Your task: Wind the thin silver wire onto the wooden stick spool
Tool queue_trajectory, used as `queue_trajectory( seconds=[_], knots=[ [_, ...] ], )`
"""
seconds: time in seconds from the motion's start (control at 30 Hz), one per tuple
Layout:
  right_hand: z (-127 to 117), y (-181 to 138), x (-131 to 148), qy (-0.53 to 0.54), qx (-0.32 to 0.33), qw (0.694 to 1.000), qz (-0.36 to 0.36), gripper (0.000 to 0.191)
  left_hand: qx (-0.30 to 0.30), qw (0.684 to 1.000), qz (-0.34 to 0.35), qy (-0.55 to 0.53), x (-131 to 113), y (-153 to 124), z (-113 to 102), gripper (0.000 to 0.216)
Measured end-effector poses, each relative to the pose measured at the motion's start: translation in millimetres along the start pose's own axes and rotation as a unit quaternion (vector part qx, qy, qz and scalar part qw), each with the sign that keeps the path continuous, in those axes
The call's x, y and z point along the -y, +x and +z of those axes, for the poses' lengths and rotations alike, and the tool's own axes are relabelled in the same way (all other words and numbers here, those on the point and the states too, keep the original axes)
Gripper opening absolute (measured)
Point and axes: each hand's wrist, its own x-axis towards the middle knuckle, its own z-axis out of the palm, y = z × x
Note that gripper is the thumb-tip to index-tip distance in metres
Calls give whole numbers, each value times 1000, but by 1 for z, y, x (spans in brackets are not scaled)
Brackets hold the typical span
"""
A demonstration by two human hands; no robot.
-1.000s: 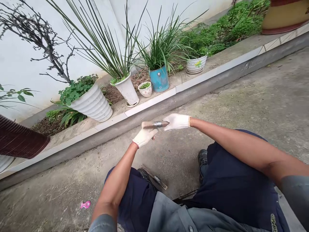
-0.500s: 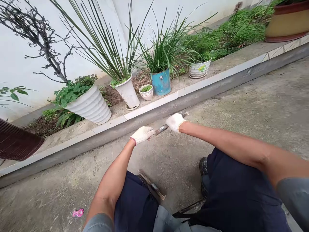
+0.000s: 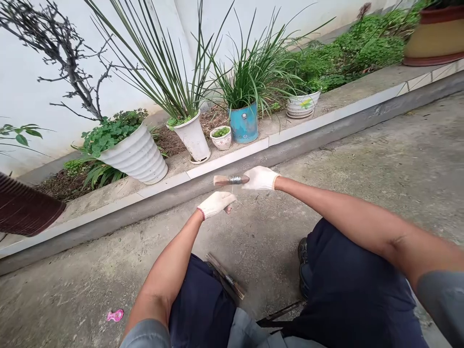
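Both my hands wear white knit gloves. My right hand (image 3: 260,178) grips a short brush (image 3: 231,180) with a metal band, held level with its pale bristle end pointing left. My left hand (image 3: 215,203) sits just below the brush tip, fingers curled with the thumb pinched in; what it holds, if anything, is too small to name. Both hands hover over the concrete ground (image 3: 380,159) in front of my knees. A second brush (image 3: 226,276) lies on the ground between my legs.
A raised kerb (image 3: 232,159) runs across ahead, carrying a ribbed white pot (image 3: 136,157), a tall white pot (image 3: 194,137), a small bowl pot (image 3: 221,139), a blue pot (image 3: 244,124) and a white dish pot (image 3: 302,104). A pink scrap (image 3: 115,315) lies at lower left.
My right hand has swung the brush back from a slanted pose to level, bristles pointing left. My left hand let go of the brush end and dropped just beneath it.
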Motion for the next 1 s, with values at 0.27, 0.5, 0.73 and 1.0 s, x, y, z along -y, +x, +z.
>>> queue_trajectory(
  seconds=[0.27,0.5,0.73,1.0],
  knots=[
    [11,13,-25,-122,45,989,73,37,-16,998,-14,67,-1,2,-2,29],
    [36,-22,19,-117,178,965,-156,24,-45,995,-22,91,6,-6,-16,30],
    [3,-27,11,121,105,985,-65,42,-16,999,23,19,6,-11,-10,37],
    [3,1,-17,-34,1,994,101,38,40,998,22,52,-10,-7,15,35]
  ],
)
